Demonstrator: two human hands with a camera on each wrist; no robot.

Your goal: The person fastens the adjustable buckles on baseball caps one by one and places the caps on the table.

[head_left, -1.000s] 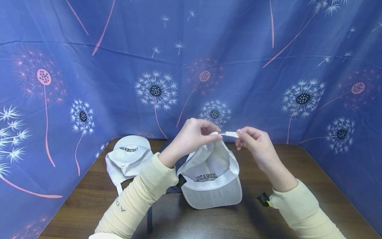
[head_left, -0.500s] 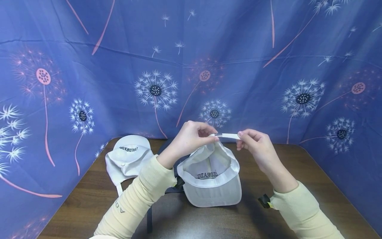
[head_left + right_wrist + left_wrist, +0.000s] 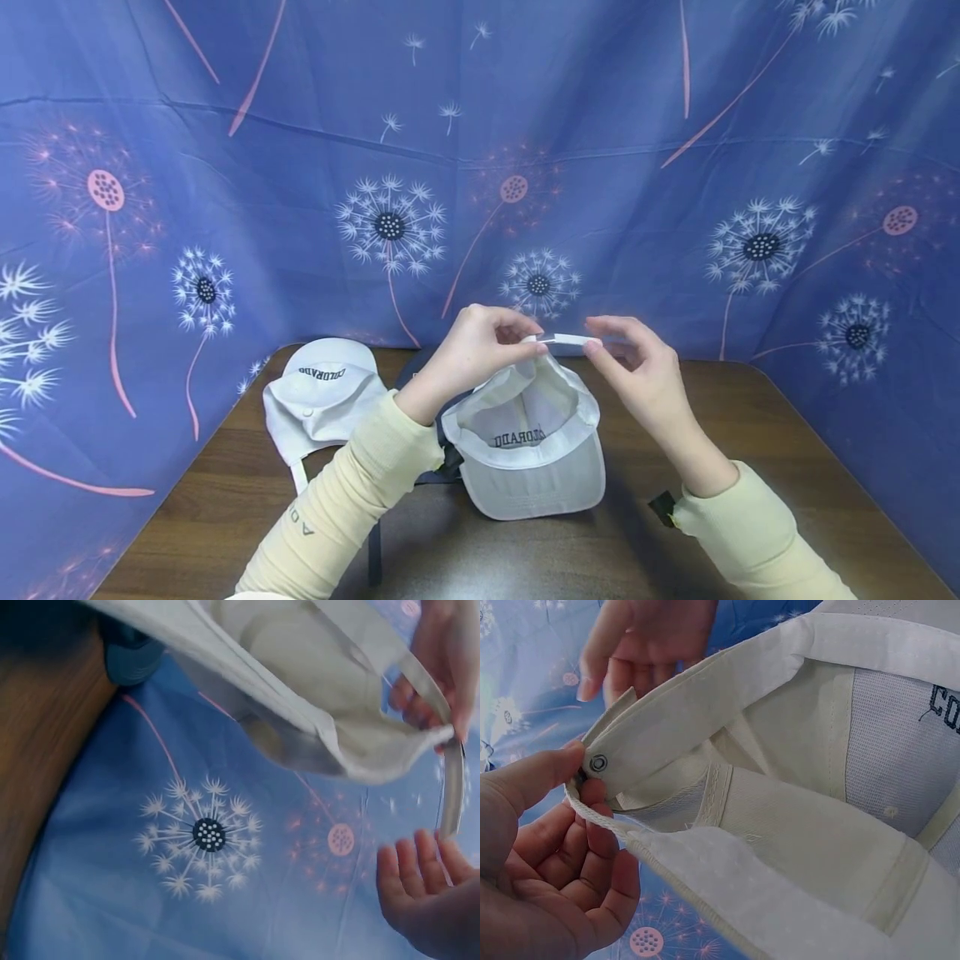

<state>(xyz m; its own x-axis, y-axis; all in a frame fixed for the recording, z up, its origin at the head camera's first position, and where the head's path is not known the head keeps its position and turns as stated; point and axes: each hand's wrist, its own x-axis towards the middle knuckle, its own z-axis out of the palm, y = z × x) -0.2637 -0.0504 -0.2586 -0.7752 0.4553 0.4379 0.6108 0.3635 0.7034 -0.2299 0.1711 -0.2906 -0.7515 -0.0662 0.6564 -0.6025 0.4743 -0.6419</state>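
Observation:
A white cap (image 3: pixel 534 492) hangs tilted over the table, its opening facing me and the brim low; dark COLORADO lettering shows reversed inside. My left hand (image 3: pixel 480 346) pinches its back strap (image 3: pixel 453 791) at the buckle between thumb and fingers. In the left wrist view a metal snap (image 3: pixel 598 763) sits on the band beside those fingertips. The loose strap end (image 3: pixel 577 340) points right from the buckle. There my right hand (image 3: pixel 645 375) has its thumb against the strap's tip, with the index finger lifted apart; the right wrist view shows its fingers extended.
Another white COLORADO cap (image 3: pixel 322 396) lies at the left of the wooden table (image 3: pixel 720 417). A navy cap (image 3: pixel 438 477) is mostly hidden behind my left forearm, its dark strap (image 3: pixel 375 552) lying toward me. Blue dandelion-print cloth (image 3: pixel 600 108) encloses the back and sides.
More strap showed beyond the buckle, then the right hand shifted slightly left along it and its fingers spread from their pinch. The left hand keeps its pinch; the cap dipped slightly.

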